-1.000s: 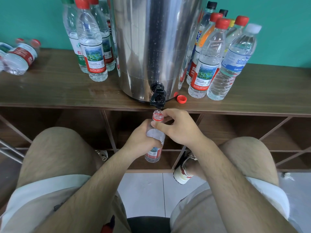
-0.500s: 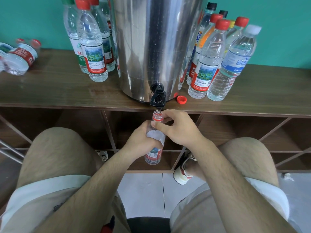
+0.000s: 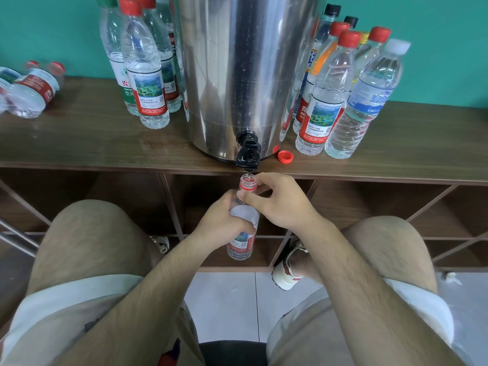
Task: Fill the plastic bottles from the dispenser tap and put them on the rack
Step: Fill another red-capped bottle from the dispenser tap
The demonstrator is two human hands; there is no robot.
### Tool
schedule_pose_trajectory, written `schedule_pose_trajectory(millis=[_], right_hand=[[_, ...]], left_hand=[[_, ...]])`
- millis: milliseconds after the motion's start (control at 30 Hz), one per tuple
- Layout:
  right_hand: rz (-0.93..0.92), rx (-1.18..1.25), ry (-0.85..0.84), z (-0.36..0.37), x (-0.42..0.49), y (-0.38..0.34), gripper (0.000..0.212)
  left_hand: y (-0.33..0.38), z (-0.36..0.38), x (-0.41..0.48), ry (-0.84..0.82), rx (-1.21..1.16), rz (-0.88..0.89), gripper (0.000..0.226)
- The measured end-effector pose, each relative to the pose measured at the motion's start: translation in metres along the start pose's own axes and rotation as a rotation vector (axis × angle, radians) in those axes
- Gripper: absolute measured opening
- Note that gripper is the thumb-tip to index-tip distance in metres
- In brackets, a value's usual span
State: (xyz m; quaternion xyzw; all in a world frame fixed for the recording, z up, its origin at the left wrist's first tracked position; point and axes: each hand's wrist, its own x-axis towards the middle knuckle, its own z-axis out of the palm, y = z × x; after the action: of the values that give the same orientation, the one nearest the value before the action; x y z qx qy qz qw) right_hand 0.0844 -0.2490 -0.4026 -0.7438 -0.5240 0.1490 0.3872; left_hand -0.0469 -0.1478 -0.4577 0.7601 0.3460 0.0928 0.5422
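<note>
Both left hand (image 3: 224, 220) and right hand (image 3: 280, 204) fingers (image 3: 266, 179) grip the bottle (image 3: 241, 244) below wooden shelf (image 3: 92, 138).

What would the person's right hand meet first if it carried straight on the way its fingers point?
The right hand points up and leftward at the bottle, whose neck its fingers hold, so the bottle comes first. Beyond that, probably the black tap, though depth is unclear.
</note>
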Motion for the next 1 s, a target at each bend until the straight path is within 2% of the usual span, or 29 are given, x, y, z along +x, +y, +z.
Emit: schedule_pose_trajectory(millis=[1000], right_hand=[[-0.008, 0.007, 0.002, 0.0006, 0.0003, 0.0012, 0.023]], left_hand=[[-0.0039, 0.0018, 0.0033, 0.005, 0.003, 0.014, 0.074]])
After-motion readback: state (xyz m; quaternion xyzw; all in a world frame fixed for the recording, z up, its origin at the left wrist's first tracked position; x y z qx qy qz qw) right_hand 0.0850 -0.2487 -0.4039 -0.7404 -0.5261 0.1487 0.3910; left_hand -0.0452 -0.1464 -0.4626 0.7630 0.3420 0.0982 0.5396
